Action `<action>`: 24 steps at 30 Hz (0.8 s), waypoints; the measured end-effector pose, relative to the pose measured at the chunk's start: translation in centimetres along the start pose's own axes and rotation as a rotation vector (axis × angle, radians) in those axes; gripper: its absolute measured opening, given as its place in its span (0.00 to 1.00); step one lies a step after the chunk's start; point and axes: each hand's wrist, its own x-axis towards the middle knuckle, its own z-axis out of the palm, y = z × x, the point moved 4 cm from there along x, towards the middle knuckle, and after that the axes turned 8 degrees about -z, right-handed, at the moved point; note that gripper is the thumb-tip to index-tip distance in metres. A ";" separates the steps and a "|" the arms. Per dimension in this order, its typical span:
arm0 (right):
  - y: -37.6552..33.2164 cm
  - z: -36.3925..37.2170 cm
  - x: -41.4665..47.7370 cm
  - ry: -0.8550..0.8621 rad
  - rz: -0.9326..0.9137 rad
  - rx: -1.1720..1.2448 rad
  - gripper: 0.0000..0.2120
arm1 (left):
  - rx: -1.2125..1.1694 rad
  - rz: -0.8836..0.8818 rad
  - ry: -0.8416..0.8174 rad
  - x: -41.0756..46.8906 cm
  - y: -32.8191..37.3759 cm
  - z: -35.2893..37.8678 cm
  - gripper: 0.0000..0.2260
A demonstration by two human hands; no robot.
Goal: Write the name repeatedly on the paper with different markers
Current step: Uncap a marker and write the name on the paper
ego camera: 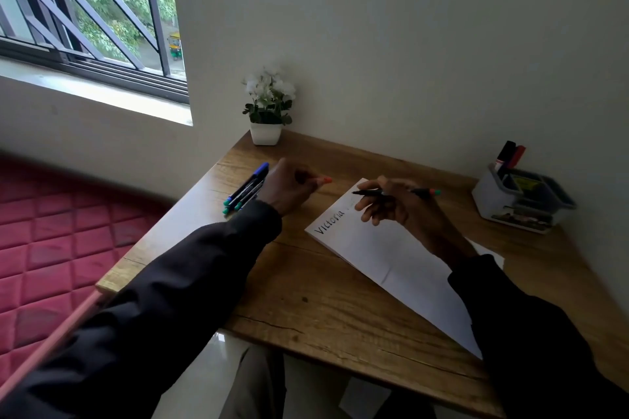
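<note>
A white sheet of paper (391, 255) lies slanted on the wooden desk (323, 299), with "Victoria" written in dark ink near its upper left corner. My right hand (391, 204) hovers over the paper's top end and holds a thin black marker (367, 192) with a green and red rear end, tip pointing left. My left hand (289, 187) is curled left of the paper and pinches a small orange marker cap (326, 180). Behind the left hand lie a few markers (246, 189), one with a blue cap, others with green ends.
A small white pot with white flowers (267, 112) stands at the desk's back left corner. A grey organiser box (520, 201) with thick markers sits at the back right by the wall. A red quilted mattress (51, 241) lies left of the desk.
</note>
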 end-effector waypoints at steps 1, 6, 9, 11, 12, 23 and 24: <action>0.4 0.2 -0.1 -0.007 0.008 -0.003 0.18 | 0.036 -0.020 0.004 0.5 -0.1 0.5 0.10; 2.0 0.6 -0.2 -0.048 0.006 0.014 0.16 | 0.134 -0.111 0.050 1.4 -1.0 2.3 0.09; 2.8 0.7 -0.5 -0.027 -0.013 0.018 0.14 | 0.222 -0.107 0.047 1.5 -1.4 2.5 0.09; 3.3 0.8 -0.6 -0.026 -0.012 0.025 0.14 | 0.278 -0.072 0.073 1.6 -1.6 2.4 0.08; 3.5 0.9 -0.6 -0.028 -0.013 0.029 0.14 | 0.306 -0.053 0.087 1.7 -1.7 2.4 0.08; 4.2 0.8 -0.9 0.012 -0.055 0.001 0.12 | 0.253 0.174 -0.007 -0.6 -0.7 0.7 0.08; 4.2 0.7 -0.9 0.016 -0.055 -0.004 0.11 | 0.259 0.192 -0.049 -1.2 -0.7 0.4 0.09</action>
